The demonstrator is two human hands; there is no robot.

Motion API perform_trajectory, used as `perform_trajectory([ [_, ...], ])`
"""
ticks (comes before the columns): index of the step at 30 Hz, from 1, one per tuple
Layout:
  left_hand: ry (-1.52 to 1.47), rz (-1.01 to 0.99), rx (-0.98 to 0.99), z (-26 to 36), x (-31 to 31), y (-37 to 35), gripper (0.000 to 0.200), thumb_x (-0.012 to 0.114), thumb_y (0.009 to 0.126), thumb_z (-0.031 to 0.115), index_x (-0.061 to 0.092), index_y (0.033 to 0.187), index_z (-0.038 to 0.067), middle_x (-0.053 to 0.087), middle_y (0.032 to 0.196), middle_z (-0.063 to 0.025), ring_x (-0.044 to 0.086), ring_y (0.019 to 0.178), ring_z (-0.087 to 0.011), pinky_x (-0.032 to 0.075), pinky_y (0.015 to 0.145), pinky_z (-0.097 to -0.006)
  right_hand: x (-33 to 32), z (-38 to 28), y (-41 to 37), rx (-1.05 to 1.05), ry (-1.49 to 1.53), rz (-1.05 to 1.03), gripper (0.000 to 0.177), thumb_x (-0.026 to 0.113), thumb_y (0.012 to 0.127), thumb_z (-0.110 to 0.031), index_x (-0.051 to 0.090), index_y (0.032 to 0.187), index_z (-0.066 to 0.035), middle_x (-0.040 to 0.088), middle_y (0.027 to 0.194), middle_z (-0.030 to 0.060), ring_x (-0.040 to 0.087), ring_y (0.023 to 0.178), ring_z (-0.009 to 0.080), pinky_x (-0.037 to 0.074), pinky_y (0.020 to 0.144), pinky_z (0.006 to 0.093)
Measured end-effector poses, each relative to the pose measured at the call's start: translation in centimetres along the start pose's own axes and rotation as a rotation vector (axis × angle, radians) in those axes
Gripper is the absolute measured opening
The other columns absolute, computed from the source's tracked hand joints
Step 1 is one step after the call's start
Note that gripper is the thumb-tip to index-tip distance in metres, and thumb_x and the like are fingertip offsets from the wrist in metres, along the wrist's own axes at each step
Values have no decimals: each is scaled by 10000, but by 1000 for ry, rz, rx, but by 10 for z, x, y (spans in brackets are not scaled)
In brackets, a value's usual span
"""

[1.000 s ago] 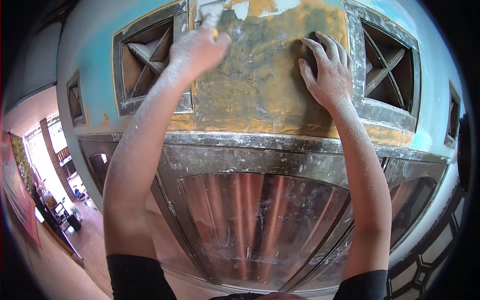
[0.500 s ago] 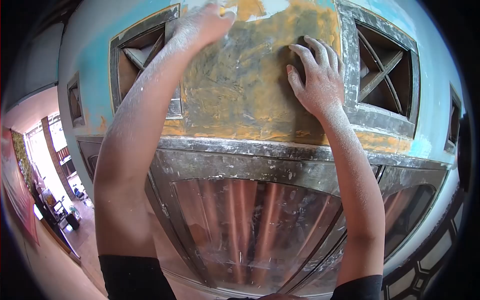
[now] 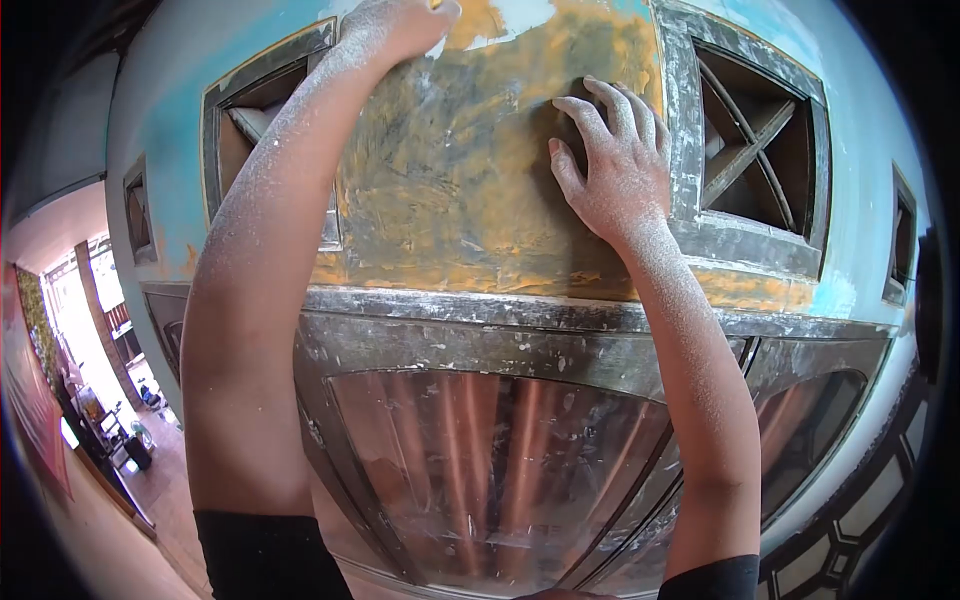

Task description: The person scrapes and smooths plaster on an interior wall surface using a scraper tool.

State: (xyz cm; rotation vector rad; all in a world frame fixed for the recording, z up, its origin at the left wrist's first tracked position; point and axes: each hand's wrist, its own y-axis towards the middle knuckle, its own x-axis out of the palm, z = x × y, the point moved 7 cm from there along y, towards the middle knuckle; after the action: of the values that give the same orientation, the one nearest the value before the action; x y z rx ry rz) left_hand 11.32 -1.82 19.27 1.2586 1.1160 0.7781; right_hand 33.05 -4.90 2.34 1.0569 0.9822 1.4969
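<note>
My left hand (image 3: 402, 27) is closed at the top edge of the view, against the upper part of the patchy wall panel (image 3: 440, 180). A bit of yellow and white shows at its fingers, too small to name. Lower and to the right, my right hand (image 3: 622, 165) rests on the same panel with its fingers spread and holds nothing. White dust coats both hands and forearms. The panel is smeared grey-brown and ochre, with a bare white patch (image 3: 520, 15) near the top.
Wooden vent frames with crossed slats flank the panel, one on the left (image 3: 212, 150) and one on the right (image 3: 822, 180). Below runs a worn wooden ledge (image 3: 480, 308) above glass panes (image 3: 500, 450) with reddish curtains behind. A bright doorway (image 3: 85, 310) stands at far left.
The whole view has shifted slightly, so the wall sits a little further left. My left hand is higher, partly at the frame's top edge. My right hand keeps its place on the panel.
</note>
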Motion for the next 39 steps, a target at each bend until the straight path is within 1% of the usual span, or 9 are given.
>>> perform_trajectory([
  [5, 43, 106, 231, -6, -7, -18, 607, 501, 998, 379, 488, 1489, 22, 547, 1459, -279, 528, 1349, -434, 412, 1142, -482, 1, 0, 0, 0, -2, -2, 418, 647, 956, -370, 588, 1350, -243, 516, 1467, 77, 429, 1433, 309, 289, 1220, 523],
  [12, 87, 93, 227, -102, 11, 23, 550, 436, 1033, 307, 431, 1532, 76, 521, 1452, -323, 523, 1336, -466, 427, 1116, -519, 1, 0, 0, 11, -12, 27, 403, 662, 943, -349, 607, 1327, -237, 529, 1454, 55, 447, 1409, 305, 335, 1179, 500],
  [15, 231, 215, 271, -109, 8, 15, 628, 466, 1005, 307, 356, 1545, 6, 545, 1374, -382, 543, 1294, -492, 452, 1086, -525, 0, -1, 1, 18, -18, 24, 403, 668, 937, -338, 614, 1322, -233, 539, 1443, 42, 454, 1397, 302, 349, 1161, 496],
  [17, -124, 217, 37, -97, -10, -13, 672, 517, 964, 299, 350, 1483, -94, 587, 1273, -410, 582, 1222, -512, 476, 1051, -518, 0, -2, 0, 6, -54, 32, 405, 670, 936, -335, 615, 1323, -230, 541, 1440, 34, 456, 1393, 295, 356, 1153, 496],
  [20, -273, 305, 200, -74, -22, -41, 677, 556, 931, 279, 374, 1416, -157, 613, 1227, -403, 611, 1168, -517, 490, 1024, -500, 0, -1, -1, 19, -93, 18, 400, 667, 940, -333, 617, 1322, -226, 543, 1436, 38, 463, 1385, 298, 359, 1149, 498],
  [24, -399, -51, 130, -62, -14, -56, 561, 581, 928, 252, 442, 1342, -101, 647, 1146, -371, 640, 1118, -486, 503, 956, -524, 1, 0, -3, 23, -90, 17, 391, 658, 942, -308, 618, 1320, -218, 548, 1427, 49, 477, 1366, 308, 364, 1141, 503],
  [25, -298, 197, 267, -66, -7, -60, 505, 598, 930, 261, 476, 1293, -69, 676, 1081, -327, 665, 1064, -463, 520, 903, -523, 1, -1, -3, 27, -90, 13, 391, 658, 942, -308, 618, 1320, -218, 548, 1427, 49, 477, 1366, 308, 364, 1141, 503],
  [31, 96, 146, 262, -64, -22, -59, 557, 632, 932, 351, 500, 1308, -39, 705, 1042, -286, 693, 1023, -440, 544, 884, -503, -4, -4, -5, 12, -77, 17, 382, 656, 928, -265, 623, 1304, -210, 555, 1415, 50, 483, 1360, 306, 370, 1137, 493],
  [39, 202, 150, 35, -27, -46, -48, 593, 628, 935, 442, 543, 1286, -28, 722, 1045, -276, 712, 1007, -427, 554, 877, -523, -9, -6, -11, -9, 26, 13, 311, 677, 905, -274, 664, 1205, -190, 591, 1372, 55, 501, 1354, 298, 373, 1133, 489],
])
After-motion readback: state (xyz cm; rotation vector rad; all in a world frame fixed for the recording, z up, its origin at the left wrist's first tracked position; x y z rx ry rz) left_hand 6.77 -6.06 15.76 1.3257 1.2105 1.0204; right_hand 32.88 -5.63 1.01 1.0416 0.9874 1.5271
